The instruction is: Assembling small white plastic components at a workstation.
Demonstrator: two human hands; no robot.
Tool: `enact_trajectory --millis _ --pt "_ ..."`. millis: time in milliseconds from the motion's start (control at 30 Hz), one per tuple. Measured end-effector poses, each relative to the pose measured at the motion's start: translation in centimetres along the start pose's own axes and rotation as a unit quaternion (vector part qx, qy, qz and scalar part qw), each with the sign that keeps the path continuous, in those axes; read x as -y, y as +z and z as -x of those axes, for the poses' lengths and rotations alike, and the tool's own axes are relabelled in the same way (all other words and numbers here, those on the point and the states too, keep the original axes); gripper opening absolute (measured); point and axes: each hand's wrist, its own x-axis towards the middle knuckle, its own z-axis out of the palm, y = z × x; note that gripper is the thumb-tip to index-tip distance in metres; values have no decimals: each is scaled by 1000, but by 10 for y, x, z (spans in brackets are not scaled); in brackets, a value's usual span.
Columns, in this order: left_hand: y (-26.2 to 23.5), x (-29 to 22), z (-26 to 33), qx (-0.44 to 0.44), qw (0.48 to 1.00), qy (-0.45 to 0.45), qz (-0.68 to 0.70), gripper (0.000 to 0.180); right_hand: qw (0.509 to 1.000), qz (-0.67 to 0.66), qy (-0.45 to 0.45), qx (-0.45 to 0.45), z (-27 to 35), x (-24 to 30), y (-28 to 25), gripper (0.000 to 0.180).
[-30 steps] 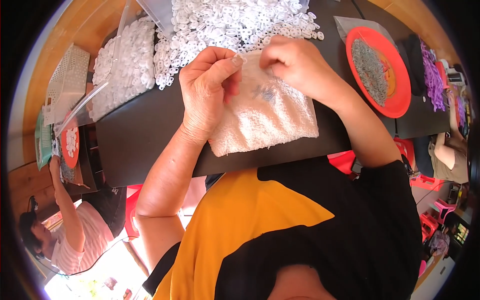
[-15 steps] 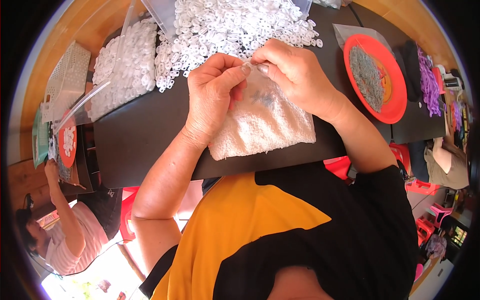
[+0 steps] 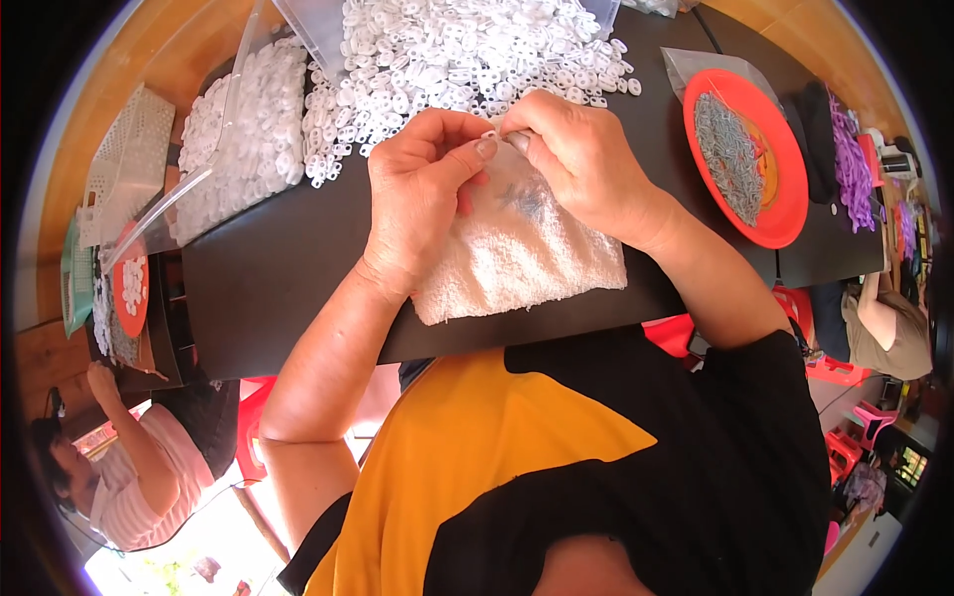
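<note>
Over a cream towel (image 3: 527, 273), my two hands meet fingertip to fingertip. My left hand (image 3: 409, 194) pinches a small white plastic piece (image 3: 490, 134) between thumb and forefinger; it looks like the loose oval pieces with holes behind it. The thumb and forefinger of my right hand (image 3: 586, 164) are pressed together right beside that piece. Whatever they hold is too small and covered to name. A few thin grey bits (image 3: 531, 205) lie on the towel below my fingers. Just beyond my hands spreads a large heap of white oval pieces (image 3: 447, 65).
To the right, a red plate (image 3: 792, 204) holds many thin grey pieces (image 3: 730, 159), with purple strips (image 3: 855, 169) beyond. A clear container (image 3: 204, 174) and packed white pieces (image 3: 260, 119) stand at the left. One person (image 3: 149, 467) sits at far left, another (image 3: 889, 328) at far right.
My right hand has shifted slightly down and its fingers have curled more at the white piece. My left hand stays nearly in place, still pinching. The left co-worker's hand has dropped lower.
</note>
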Motion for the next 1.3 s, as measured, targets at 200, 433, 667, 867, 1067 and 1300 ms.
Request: enact_trajectory --millis 200,433,667,867,1067,1300 --pt "-4 -1 0 7 1000 -27 -1 10 999 -18 19 -20 0 0 5 10" --pt "-2 -2 0 -8 999 -21 35 8 1000 -20 15 -17 2 1 6 11" --pt "-3 2 -2 0 1000 -20 -11 5 999 -19 21 -19 5 -1 11 15" --pt "0 3 -1 -8 999 -29 -11 3 999 -18 7 -31 7 -3 17 18" --pt "1 4 0 -18 999 -32 -11 3 998 -20 -9 -64 7 -6 23 14" --pt "2 5 1 -27 999 -25 -17 2 998 -23 -14 -60 8 0 22 22"
